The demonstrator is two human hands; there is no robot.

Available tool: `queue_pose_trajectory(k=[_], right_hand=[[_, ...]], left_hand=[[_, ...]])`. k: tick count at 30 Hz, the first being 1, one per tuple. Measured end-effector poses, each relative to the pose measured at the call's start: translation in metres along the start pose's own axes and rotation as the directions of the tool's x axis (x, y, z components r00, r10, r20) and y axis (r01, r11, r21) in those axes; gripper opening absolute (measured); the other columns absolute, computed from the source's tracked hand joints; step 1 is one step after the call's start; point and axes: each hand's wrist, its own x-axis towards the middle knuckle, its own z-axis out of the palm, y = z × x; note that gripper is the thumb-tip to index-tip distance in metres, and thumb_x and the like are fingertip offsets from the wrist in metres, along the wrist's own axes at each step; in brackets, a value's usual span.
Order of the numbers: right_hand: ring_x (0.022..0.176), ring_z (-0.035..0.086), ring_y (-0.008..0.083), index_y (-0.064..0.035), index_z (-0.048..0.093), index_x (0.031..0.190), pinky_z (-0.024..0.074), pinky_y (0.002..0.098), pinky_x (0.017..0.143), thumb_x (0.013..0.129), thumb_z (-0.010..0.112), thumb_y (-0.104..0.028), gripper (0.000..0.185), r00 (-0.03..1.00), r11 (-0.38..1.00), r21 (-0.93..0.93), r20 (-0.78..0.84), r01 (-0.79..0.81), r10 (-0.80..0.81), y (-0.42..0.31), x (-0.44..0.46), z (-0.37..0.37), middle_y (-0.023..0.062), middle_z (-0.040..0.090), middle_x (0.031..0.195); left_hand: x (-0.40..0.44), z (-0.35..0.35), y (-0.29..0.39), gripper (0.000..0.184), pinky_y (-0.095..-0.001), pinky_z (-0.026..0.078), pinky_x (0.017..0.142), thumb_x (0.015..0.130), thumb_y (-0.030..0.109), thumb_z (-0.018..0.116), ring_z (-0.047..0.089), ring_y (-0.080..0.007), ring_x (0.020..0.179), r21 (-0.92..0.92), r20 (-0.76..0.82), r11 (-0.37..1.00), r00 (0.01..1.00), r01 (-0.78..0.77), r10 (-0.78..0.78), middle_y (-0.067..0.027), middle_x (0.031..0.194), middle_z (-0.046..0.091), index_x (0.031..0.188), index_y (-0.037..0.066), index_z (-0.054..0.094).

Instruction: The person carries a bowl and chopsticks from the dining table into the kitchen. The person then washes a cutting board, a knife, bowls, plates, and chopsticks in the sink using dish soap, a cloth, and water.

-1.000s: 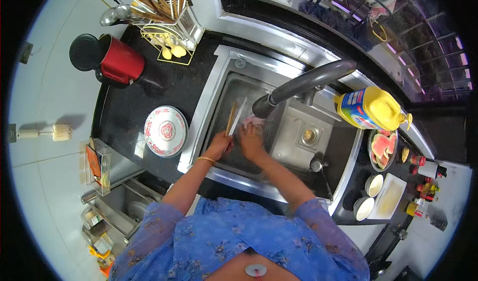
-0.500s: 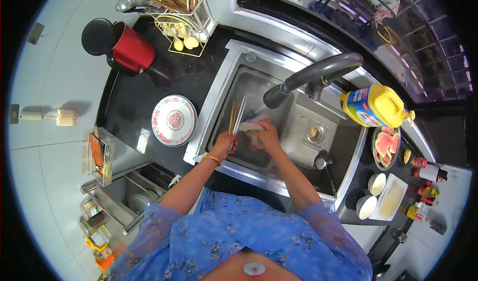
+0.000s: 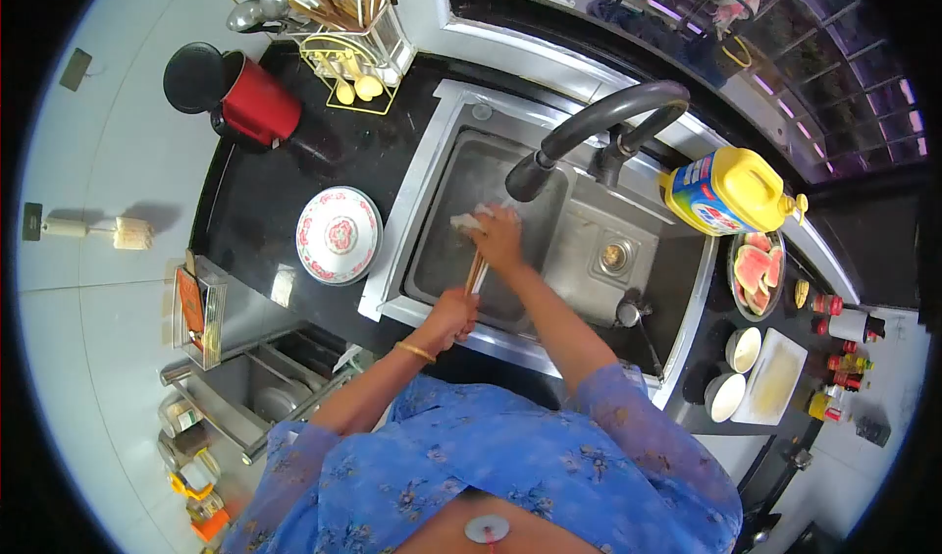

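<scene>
My left hand (image 3: pixel 453 317) is closed around the lower ends of several chopsticks (image 3: pixel 477 272), near the front rim of the left sink basin (image 3: pixel 429 252). Beyond it, my right hand (image 3: pixel 499 239) is wrapped round a pale cloth (image 3: pixel 467 222) at the chopsticks' far ends, which the hand and cloth hide. The black faucet (image 3: pixel 531 175) hangs just above and beyond my right hand.
Stacked patterned plates (image 3: pixel 339 236) and a red pitcher (image 3: pixel 260 101) stand left of the sink; a utensil rack (image 3: pixel 378 53) is behind. On the right are a yellow bottle (image 3: pixel 731 189), watermelon pieces (image 3: pixel 754 264), two bowls (image 3: pixel 724 397) and a cutting board (image 3: pixel 772 376).
My left hand has drawn back toward the sink's front edge with the chopsticks. My right hand has moved left and away from my body, and the cloth is now around the chopsticks' far ends.
</scene>
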Motion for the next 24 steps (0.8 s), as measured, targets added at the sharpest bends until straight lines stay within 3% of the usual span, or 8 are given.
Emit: queue_pose_trajectory(k=[4, 7, 11, 13, 14, 16, 19, 24], right_hand=[[0.112, 0.044, 0.0318, -0.0153, 0.062, 0.104, 0.034, 0.0492, 0.089, 0.07, 0.067, -0.025, 0.036, 0.959, 0.969, 0.009, 0.148, -0.245, 0.241, 0.024, 0.034, -0.016, 0.0115, 0.054, 0.115], [0.111, 0.045, 0.0323, -0.0128, 0.06, 0.105, 0.0361, 0.0487, 0.087, 0.07, 0.067, -0.019, 0.036, 0.963, 0.927, -0.266, -0.009, -0.264, 0.271, 0.012, 0.008, -0.014, 0.015, 0.056, 0.109], [0.102, 0.052, 0.0273, -0.006, 0.059, 0.101, 0.0414, 0.0437, 0.082, 0.071, 0.067, -0.016, 0.033, 0.99, 0.967, -0.215, 0.002, -0.139, 0.143, 0.013, -0.025, -0.008, 0.0148, 0.059, 0.1], [0.087, 0.058, 0.0201, -0.0029, 0.058, 0.101, 0.0468, 0.0358, 0.072, 0.074, 0.067, -0.013, 0.03, 0.679, 0.498, 0.464, 0.442, -0.733, 0.587, 0.011, -0.026, -0.031, 0.0108, 0.06, 0.095], [0.087, 0.058, 0.0201, -0.0029, 0.058, 0.101, 0.0468, 0.0358, 0.072, 0.074, 0.067, -0.013, 0.03, 0.68, 0.499, 0.465, 0.442, -0.731, 0.585, 0.003, -0.03, -0.046, 0.0108, 0.06, 0.095], [0.082, 0.061, 0.0172, -0.0052, 0.055, 0.11, 0.0496, 0.0339, 0.067, 0.076, 0.064, -0.01, 0.035, 0.698, -0.041, 0.812, 0.525, -0.582, 0.487, -0.015, -0.045, -0.077, 0.0065, 0.062, 0.096], [0.083, 0.06, 0.0178, -0.0058, 0.053, 0.115, 0.0491, 0.0322, 0.067, 0.077, 0.062, -0.006, 0.039, 0.751, -0.226, 0.851, 0.524, -0.474, 0.402, -0.034, -0.058, -0.084, 0.0058, 0.062, 0.097], [0.091, 0.06, 0.0219, -0.0027, 0.047, 0.121, 0.0518, 0.0344, 0.069, 0.068, 0.062, 0.011, 0.056, 0.753, 0.018, 0.874, 0.407, -0.485, 0.517, -0.024, -0.044, -0.053, 0.014, 0.059, 0.104]], left_hand=[[-0.044, -0.012, 0.002, 0.015, -0.0243, 0.024, 0.031, 0.092, 0.023, 0.043, 0.032, -0.0073, 0.04, 0.015, -0.039, 0.997, 0.997, 0.073, -0.072, 0.0026, 0.057, 0.038, 0.084, 0.01, 0.043], [-0.041, -0.027, -0.002, 0.016, -0.0237, 0.024, 0.031, 0.093, 0.024, 0.043, 0.033, -0.0065, 0.04, -0.017, -0.087, 0.999, 0.995, -0.042, 0.04, 0.0032, 0.056, 0.038, 0.086, 0.01, 0.044], [-0.001, -0.029, -0.004, 0.018, -0.0242, 0.024, 0.032, 0.094, 0.026, 0.042, 0.033, -0.0075, 0.039, -0.098, -0.054, 0.991, 0.995, -0.087, 0.082, 0.0027, 0.056, 0.038, 0.086, 0.01, 0.044], [0.024, -0.029, -0.004, 0.019, -0.0248, 0.024, 0.032, 0.093, 0.027, 0.042, 0.033, -0.0079, 0.039, -0.155, -0.044, 0.982, 0.994, -0.105, 0.099, 0.0025, 0.055, 0.038, 0.085, 0.01, 0.044], [0.035, -0.029, -0.003, 0.02, -0.0253, 0.024, 0.032, 0.093, 0.029, 0.042, 0.032, -0.0083, 0.038, -0.208, -0.033, 0.971, 0.993, -0.12, 0.116, 0.0022, 0.055, 0.038, 0.084, 0.011, 0.044], [0.049, -0.023, 0.005, 0.022, -0.0263, 0.025, 0.032, 0.092, 0.031, 0.043, 0.034, -0.0095, 0.038, -0.229, -0.059, 0.968, 0.994, -0.1, 0.089, 0.0015, 0.053, 0.038, 0.082, 0.011, 0.044], [0.069, -0.001, -0.005, 0.026, -0.0272, 0.024, 0.031, 0.091, 0.034, 0.043, 0.034, -0.0105, 0.037, -0.207, -0.041, 0.977, 0.998, -0.054, 0.047, 0.0011, 0.051, 0.037, 0.08, 0.011, 0.044], [0.035, 0.04, 0.002, 0.027, -0.0268, 0.02, 0.032, 0.092, 0.038, 0.041, 0.03, -0.0087, 0.037, -0.001, 0.055, 0.997, 0.996, -0.077, 0.077, 0.0029, 0.052, 0.035, 0.079, 0.014, 0.042]])
